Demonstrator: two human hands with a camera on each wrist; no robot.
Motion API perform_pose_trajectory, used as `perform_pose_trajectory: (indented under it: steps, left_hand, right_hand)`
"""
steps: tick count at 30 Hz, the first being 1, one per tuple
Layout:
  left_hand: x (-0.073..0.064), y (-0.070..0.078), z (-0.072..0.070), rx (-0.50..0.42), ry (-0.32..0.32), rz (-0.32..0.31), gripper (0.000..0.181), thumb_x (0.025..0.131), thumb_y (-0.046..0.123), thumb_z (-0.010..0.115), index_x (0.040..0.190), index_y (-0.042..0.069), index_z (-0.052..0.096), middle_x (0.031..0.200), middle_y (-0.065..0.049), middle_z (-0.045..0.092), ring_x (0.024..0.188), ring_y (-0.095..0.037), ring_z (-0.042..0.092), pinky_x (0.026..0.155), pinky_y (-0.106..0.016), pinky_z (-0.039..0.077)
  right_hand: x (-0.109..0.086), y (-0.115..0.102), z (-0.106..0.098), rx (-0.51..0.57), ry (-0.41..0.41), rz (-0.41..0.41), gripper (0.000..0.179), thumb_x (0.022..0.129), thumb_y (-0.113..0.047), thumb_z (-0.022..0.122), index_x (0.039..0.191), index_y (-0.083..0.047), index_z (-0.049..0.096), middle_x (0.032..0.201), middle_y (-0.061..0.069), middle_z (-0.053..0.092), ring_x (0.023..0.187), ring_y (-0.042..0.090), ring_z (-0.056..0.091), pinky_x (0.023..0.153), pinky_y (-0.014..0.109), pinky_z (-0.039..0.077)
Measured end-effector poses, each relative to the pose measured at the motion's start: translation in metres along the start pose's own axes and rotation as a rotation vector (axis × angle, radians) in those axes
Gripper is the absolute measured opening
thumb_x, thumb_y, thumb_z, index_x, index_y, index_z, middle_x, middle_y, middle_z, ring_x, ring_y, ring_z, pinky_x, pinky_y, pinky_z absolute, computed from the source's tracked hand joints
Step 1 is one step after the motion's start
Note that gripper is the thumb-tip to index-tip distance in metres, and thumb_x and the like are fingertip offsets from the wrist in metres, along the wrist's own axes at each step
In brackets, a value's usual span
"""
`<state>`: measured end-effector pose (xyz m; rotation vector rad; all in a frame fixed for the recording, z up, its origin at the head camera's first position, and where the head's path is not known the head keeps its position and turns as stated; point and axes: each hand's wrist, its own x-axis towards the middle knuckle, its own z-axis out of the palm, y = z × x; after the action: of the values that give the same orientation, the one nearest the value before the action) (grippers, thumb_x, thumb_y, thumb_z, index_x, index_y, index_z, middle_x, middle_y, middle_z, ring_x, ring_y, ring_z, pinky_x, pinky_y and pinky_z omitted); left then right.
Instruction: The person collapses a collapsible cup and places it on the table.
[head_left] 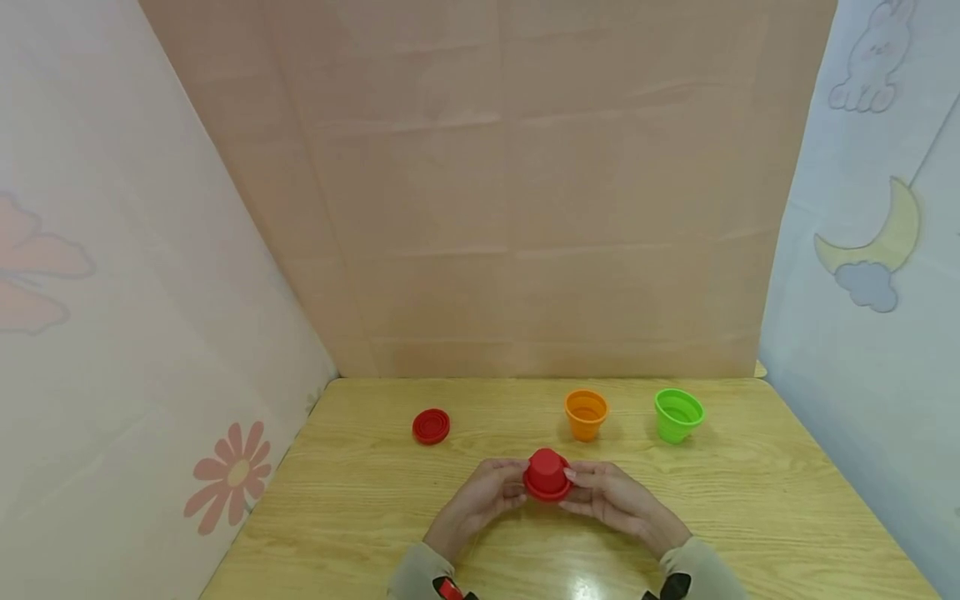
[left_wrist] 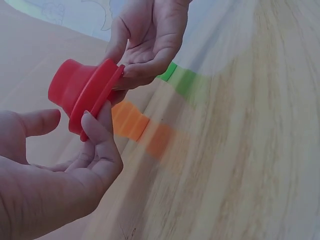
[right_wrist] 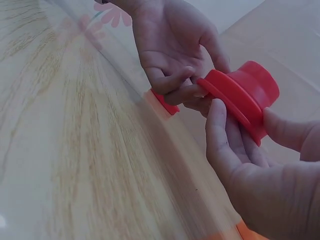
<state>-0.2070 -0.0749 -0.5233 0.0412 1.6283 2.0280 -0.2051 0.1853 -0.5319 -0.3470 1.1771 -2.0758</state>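
A red collapsible cup (head_left: 547,472) is held above the table in the head view, base upward and partly extended, its wide rim below. My left hand (head_left: 486,493) has curled fingers at the rim's left side; in the left wrist view its thumb stands slightly apart from the cup (left_wrist: 82,90). On the opposite side, my right hand (head_left: 617,502) grips the cup, with its thumb against the wall and its fingers under the rim in the right wrist view. The inside of the cup is hidden.
A flat, collapsed red cup (head_left: 431,426) lies at the back left of the wooden table (head_left: 337,500). Behind the hands, an orange cup (head_left: 586,416) and a green cup (head_left: 678,417) stand extended, mouths upward. A brown covered panel (head_left: 525,208) rises along the back edge.
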Motion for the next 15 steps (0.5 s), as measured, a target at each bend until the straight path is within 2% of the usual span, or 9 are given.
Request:
perform_pose_trajectory:
  steps: [7, 15]
  left_hand:
    - [0.0025, -0.0046, -0.0007, 0.04, -0.006, -0.004, 0.035, 0.108, 0.028, 0.059, 0.125, 0.0, 0.073, 0.088, 0.005, 0.074, 0.078, -0.007, 0.063, 0.073, -0.019, 0.054]
    - [0.0035, -0.0035, 0.0012, 0.022, -0.019, -0.022, 0.034, 0.107, 0.022, 0.057, 0.128, -0.002, 0.071, 0.093, 0.002, 0.075, 0.08, -0.008, 0.062, 0.072, -0.019, 0.054]
  right_hand:
    - [0.0001, 0.0025, 0.0031, 0.022, -0.024, 0.017, 0.032, 0.113, -0.008, 0.041, 0.134, -0.01, 0.066, 0.128, 0.004, 0.075, 0.116, 0.017, 0.073, 0.105, 0.037, 0.059]
    - [0.0016, 0.0022, 0.0043, -0.008, 0.043, 0.005, 0.031, 0.112, -0.009, 0.045, 0.125, -0.015, 0.072, 0.12, 0.0, 0.078, 0.11, 0.015, 0.075, 0.101, 0.037, 0.061]
